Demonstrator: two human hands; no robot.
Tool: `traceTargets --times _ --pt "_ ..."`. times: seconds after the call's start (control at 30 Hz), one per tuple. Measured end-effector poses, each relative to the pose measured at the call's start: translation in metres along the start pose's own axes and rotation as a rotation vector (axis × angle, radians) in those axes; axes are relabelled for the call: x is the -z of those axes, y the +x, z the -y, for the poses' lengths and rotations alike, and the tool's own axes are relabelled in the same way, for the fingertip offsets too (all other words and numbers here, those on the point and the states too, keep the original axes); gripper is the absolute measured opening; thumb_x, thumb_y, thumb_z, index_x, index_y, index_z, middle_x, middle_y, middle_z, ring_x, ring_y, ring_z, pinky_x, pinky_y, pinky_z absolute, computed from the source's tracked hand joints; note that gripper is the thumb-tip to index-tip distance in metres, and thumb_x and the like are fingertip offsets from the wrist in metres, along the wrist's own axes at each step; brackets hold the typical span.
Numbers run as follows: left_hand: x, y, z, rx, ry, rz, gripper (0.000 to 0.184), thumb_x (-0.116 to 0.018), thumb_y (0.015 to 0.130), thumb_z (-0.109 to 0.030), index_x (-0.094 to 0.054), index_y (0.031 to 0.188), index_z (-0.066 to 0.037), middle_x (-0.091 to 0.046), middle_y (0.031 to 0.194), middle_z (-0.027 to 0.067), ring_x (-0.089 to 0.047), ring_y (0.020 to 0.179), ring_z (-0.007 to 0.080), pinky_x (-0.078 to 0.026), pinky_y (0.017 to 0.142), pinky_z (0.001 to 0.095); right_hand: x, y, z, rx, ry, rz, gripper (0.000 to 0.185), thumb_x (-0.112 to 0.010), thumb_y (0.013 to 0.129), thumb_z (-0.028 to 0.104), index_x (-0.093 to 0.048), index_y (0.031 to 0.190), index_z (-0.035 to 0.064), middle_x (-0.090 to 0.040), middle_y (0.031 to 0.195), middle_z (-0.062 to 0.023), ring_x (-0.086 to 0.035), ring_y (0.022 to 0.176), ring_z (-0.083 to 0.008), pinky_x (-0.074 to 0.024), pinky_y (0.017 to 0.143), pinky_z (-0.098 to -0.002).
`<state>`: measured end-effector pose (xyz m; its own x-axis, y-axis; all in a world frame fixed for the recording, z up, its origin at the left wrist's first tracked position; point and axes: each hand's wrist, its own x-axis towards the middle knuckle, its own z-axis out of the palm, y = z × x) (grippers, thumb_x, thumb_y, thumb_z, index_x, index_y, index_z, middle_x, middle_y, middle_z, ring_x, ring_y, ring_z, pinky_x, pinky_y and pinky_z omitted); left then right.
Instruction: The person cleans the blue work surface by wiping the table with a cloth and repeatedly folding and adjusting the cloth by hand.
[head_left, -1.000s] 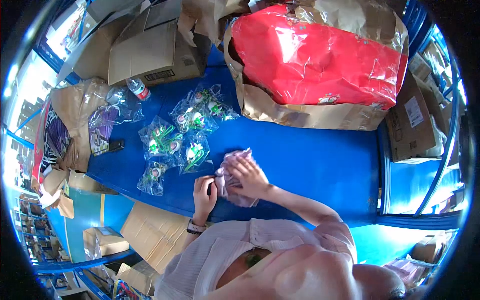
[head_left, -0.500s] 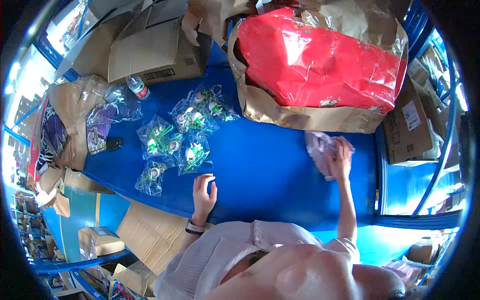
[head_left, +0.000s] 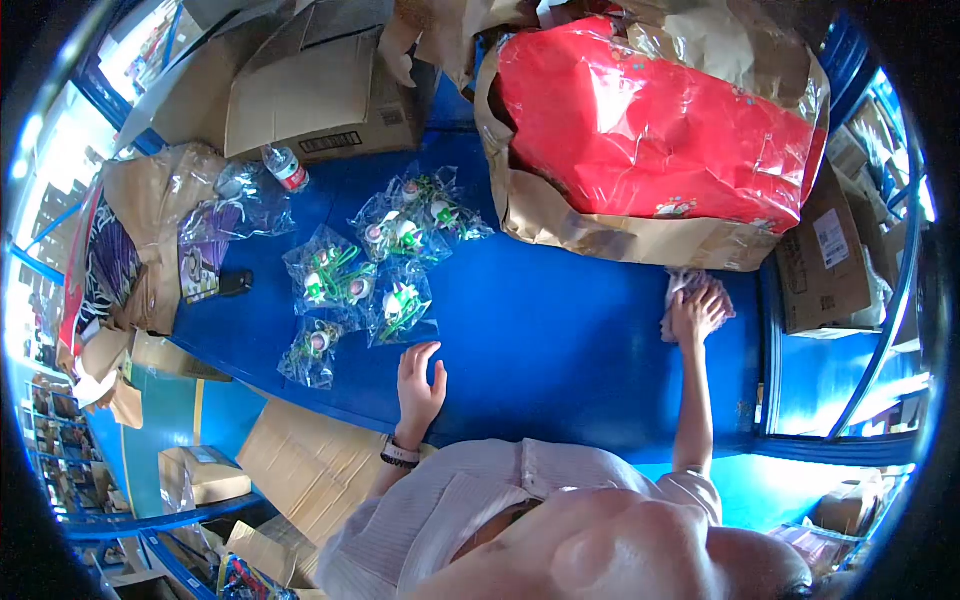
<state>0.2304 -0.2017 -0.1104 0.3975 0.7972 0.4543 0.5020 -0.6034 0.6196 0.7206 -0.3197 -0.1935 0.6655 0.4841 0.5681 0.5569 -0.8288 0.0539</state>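
My right hand [head_left: 701, 312] lies over a crumpled pinkish-grey cloth [head_left: 678, 293] and presses it onto the right side of the blue table [head_left: 560, 350]. Cloth bunches out around the fingers. Near the front edge of the table, my left hand [head_left: 421, 383] is open and holds nothing, its thumb apart from the curved fingers. Just beyond it are several clear plastic packets [head_left: 400, 302] with small green and white items inside, spread over the left middle of the table.
At the back stands a large brown paper bag [head_left: 600, 240] with a red plastic-wrapped lining [head_left: 640, 120]. To the left are a cardboard box [head_left: 310, 105], a bottle [head_left: 286, 168], a small black object [head_left: 236, 283] and bagged purple items [head_left: 205, 250]. Another carton [head_left: 825, 250] stands right.
My right hand has slid the cloth rightward across the table, and the cloth is more bunched under it. My left hand stays open near the front edge. The view has shifted slightly.
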Motion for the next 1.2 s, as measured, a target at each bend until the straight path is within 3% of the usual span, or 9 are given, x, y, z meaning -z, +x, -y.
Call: traceTargets --times 0.13,0.3,0.43,0.57,0.7,0.87,1.03,1.13,1.2 --pt "-0.001 0.0 0.0 0.052 -0.023 -0.013 0.035 -0.059 0.079 -0.003 -0.053 0.114 -0.003 -0.059 0.107 0.0127 -0.056 0.094 0.0298 -0.045 0.084 0.0362 0.055 -0.037 0.081 0.244 0.244 0.014 0.071 -0.057 0.073 0.036 -0.043 0.131 -0.0018 -0.032 0.138 -0.0298 -0.034 0.12 -0.0518 -0.0259 0.102 -0.0631" --pt "0.001 -0.001 -0.001 0.121 -0.072 -0.026 0.037 -0.059 0.08 -0.003 -0.052 0.116 -0.002 -0.059 0.108 0.0136 -0.056 0.095 0.0308 -0.045 0.084 0.0368 0.14 -0.092 0.179 0.598 0.579 0.206 0.069 -0.06 0.072 0.032 -0.044 0.128 -0.0054 -0.028 0.14 -0.032 -0.02 0.13 -0.0569 -0.0192 0.103 -0.0697" --pt "0.002 -0.001 -0.004 0.143 -0.105 -0.024 0.038 -0.059 0.08 -0.003 -0.051 0.117 -0.002 -0.058 0.109 0.0143 -0.056 0.096 0.0313 -0.045 0.085 0.037 0.175 -0.117 0.234 0.84 0.752 0.319 0.069 -0.061 0.074 0.035 -0.045 0.128 -0.0047 -0.026 0.141 -0.0338 -0.02 0.13 -0.0578 -0.017 0.105 -0.067" --pt "0.004 0.004 -0.003 0.115 -0.092 -0.001 0.037 -0.058 0.081 -0.003 -0.05 0.117 -0.002 -0.057 0.111 0.015 -0.056 0.098 0.0312 -0.045 0.086 0.0367 0.196 -0.128 0.253 0.967 0.832 0.299 0.07 -0.062 0.074 0.036 -0.045 0.127 -0.0045 -0.027 0.141 -0.0327 -0.023 0.13 -0.0556 -0.0161 0.108 -0.062" --pt "0.004 0.008 0.001 -0.024 -0.005 -0.188 0.045 -0.058 0.083 -0.003 -0.046 0.126 -0.002 -0.055 0.112 0.0142 -0.055 0.086 0.0244 -0.046 0.078 0.0322 0.204 -0.134 0.246 1.076 0.903 0.292 0.068 -0.062 0.074 0.038 -0.046 0.128 -0.0008 -0.032 0.143 -0.0266 -0.027 0.133 -0.0465 -0.0184 0.11 -0.0574" --pt "0.012 0.005 -0.006 0.198 -0.138 -0.107 0.056 -0.056 0.084 0.0 -0.038 0.137 0.0 -0.053 0.111 0.0126 -0.049 0.072 0.0167 -0.044 0.069 0.0259 0.195 -0.109 0.201 0.951 0.91 0.477 0.069 -0.064 0.074 0.039 -0.046 0.13 0.0048 -0.036 0.143 -0.0192 -0.031 0.134 -0.0366 -0.0225 0.11 -0.0541" --pt "0.051 0.058 -0.026 -0.133 -0.261 -0.283 0.071 -0.054 0.084 0.004 -0.02 0.146 0.001 -0.055 0.104 0.0126 -0.043 0.065 0.0112 -0.041 0.063 0.0223 0.156 -0.071 0.122 0.595 0.712 0.324 0.072 -0.065 0.076 0.04 -0.041 0.135 0.0066 -0.043 0.138 -0.0174 -0.042 0.126 -0.0357 -0.0307 0.105 -0.0508" --pt "0.083 0.086 -0.055 -0.199 -0.263 -0.232 0.077 -0.053 0.089 -0.004 -0.006 0.15 -0.008 -0.053 0.105 0.0111 -0.044 0.067 0.0116 -0.039 0.061 0.0216 0.113 -0.048 0.065 0.378 0.571 0.209 0.07 -0.062 0.081 0.042 -0.039 0.137 0.0071 -0.042 0.139 -0.0175 -0.041 0.127 -0.0362 -0.0334 0.104 -0.0485" --pt "0.1 0.097 -0.078 -0.256 -0.548 -0.209 0.081 -0.055 0.091 -0.016 0.0 0.15 -0.011 -0.053 0.105 0.0117 -0.045 0.066 0.0121 -0.039 0.059 0.0221 0.087 -0.032 0.03 0.254 0.46 0.096 0.069 -0.061 0.082 0.044 -0.039 0.137 0.0081 -0.044 0.138 -0.0164 -0.043 0.126 -0.0354 -0.0342 0.103 -0.0485"
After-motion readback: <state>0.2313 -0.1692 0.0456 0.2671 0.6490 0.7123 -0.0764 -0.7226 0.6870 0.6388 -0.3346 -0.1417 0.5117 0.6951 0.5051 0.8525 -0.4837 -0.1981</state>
